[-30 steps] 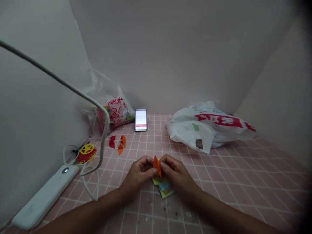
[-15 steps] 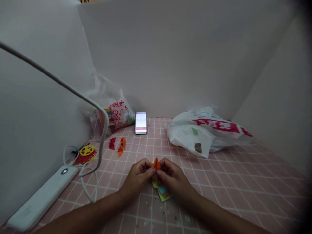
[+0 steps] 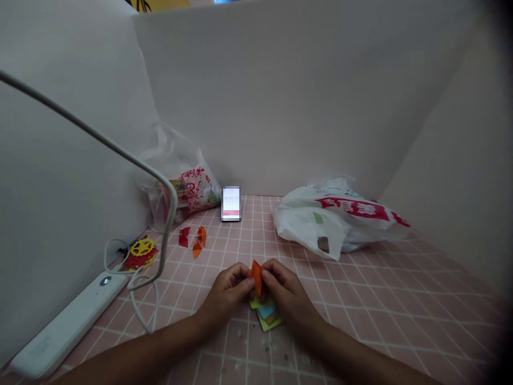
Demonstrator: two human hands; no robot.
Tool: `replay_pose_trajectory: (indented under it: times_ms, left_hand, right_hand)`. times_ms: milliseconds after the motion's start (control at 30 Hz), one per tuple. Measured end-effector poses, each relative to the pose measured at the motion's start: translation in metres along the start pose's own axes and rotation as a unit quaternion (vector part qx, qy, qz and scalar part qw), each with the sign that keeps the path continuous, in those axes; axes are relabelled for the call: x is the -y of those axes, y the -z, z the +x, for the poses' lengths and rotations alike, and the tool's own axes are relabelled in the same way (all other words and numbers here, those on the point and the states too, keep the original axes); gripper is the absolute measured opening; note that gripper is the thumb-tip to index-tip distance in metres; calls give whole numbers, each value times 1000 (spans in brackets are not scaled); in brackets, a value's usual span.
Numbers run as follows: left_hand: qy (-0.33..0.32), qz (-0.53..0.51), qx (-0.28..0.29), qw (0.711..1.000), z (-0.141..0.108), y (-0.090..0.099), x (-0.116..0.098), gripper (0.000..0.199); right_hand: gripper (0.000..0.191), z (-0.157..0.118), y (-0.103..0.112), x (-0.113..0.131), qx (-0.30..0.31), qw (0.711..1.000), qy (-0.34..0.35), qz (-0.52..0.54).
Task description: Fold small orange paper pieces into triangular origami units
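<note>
1. On the near side of the paper stack, small pale and dark specks lie on the pink, white-gridded counter; they are too small to identify.
2. The paper stack, the landmark here, lies between the forearms; its yellow-green, blue and orange sheets are fanned unevenly, and the right hand partly covers it.
3. Just above the stack's far end is the folded orange paper, its pointed tip up; the left hand, fingers curled nearly closed, pinches its left side with thumb and fingertips; the right hand, likewise curled, pinches its right side.
4. Well left of the stack, a long white device lies at a slant; a white cable arches in the air between it and the stack.
5. Beyond that device, left of and farther than the stack, a yellow star-in-gear cutout tops red pieces.
6. Farther than the stack, to its left, sit small orange folded pieces and a red folded piece.
7. Far right of the stack slumps a white plastic bag with red print; far left, a translucent plastic bag; beyond the stack, slightly left, stands a lit smartphone, its screen blurred.
</note>
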State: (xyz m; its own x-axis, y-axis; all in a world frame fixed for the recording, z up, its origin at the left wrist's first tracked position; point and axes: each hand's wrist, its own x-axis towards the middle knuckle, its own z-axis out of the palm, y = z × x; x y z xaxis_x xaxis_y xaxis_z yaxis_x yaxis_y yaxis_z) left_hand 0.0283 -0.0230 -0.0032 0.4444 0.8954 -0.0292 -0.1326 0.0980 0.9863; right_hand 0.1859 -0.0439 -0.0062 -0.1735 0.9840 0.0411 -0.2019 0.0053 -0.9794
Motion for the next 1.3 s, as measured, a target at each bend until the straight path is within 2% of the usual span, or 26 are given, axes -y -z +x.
replay_pose_trajectory:
  times_ms: [167,500,667,800,933,1133,1300]
  left_hand:
    - [-7,27,-15,999,0,-1,-1,30]
    - [-11,16,-25,1000,1,0,1,33]
    - [11,46,-20,999,1,-1,4,28]
    - [7,100,-16,995,0,-2,4,20]
    - [-6,154,-24,988,-1,-3,3,13]
    - [-15,207,-32,978,-1,-3,7,5]
    - [-23,254,-44,966,-2,-3,5,7]
  right_hand:
    - [31,0,0,3,3,1000,4,-27]
    - [32,-1,0,0,5,1000,-5,-27]
    - [18,1,5,-4,-34,994,43,-95]
    - [8,0,8,-1,-52,967,114,-222]
    - [10,0,9,1,-49,935,162,-313]
    - [12,0,10,-4,-41,899,220,-378]
    - [12,-1,9,-8,-43,868,261,-420]
